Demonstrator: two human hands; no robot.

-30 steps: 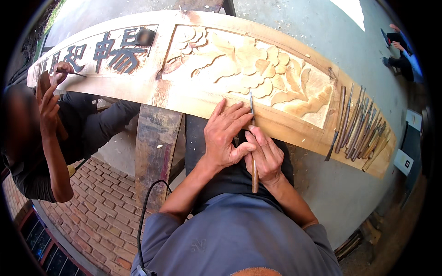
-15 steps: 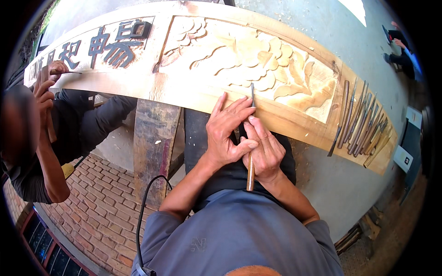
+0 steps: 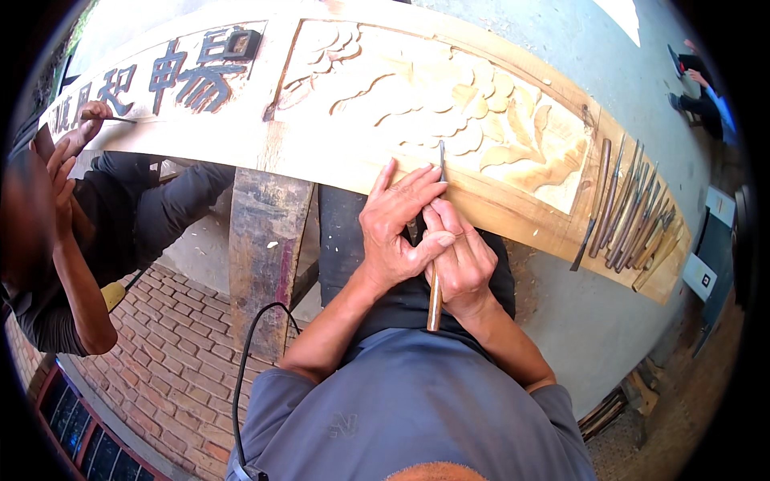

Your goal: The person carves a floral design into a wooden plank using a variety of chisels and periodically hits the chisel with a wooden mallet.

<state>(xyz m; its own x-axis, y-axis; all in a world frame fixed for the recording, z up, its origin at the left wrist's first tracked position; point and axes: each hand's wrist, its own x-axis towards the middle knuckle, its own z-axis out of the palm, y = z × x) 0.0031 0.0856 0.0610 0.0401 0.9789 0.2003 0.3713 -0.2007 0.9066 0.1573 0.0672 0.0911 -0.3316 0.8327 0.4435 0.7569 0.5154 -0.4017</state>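
Observation:
A carving chisel point(image 3: 435, 298) with a brown wooden handle is gripped in my right hand point(image 3: 464, 268), its slim metal blade pointing away from me. The blade tip rests at the lower border of the carved flower panel point(image 3: 481, 120) on a long pale wooden board point(image 3: 337, 160). My left hand point(image 3: 395, 224) lies with fingers stretched out over the board's near edge. Its fingertips touch the side of the blade, and its thumb lies across my right hand's fingers. My right palm is hidden.
Several chisels point(image 3: 630, 216) lie side by side on the board's right end. At left, a co-worker point(image 3: 88, 200) holds a carving tool by dark carved characters point(image 3: 200, 76). A dark square block point(image 3: 242, 45) sits there. A worn wooden support point(image 3: 269, 248) stands below; a black cable point(image 3: 245, 353) loops beside me.
My hands and the chisel keep nearly the same place, with only slight shifts of the fingers. The co-worker's hands have moved a little, the lower one further left.

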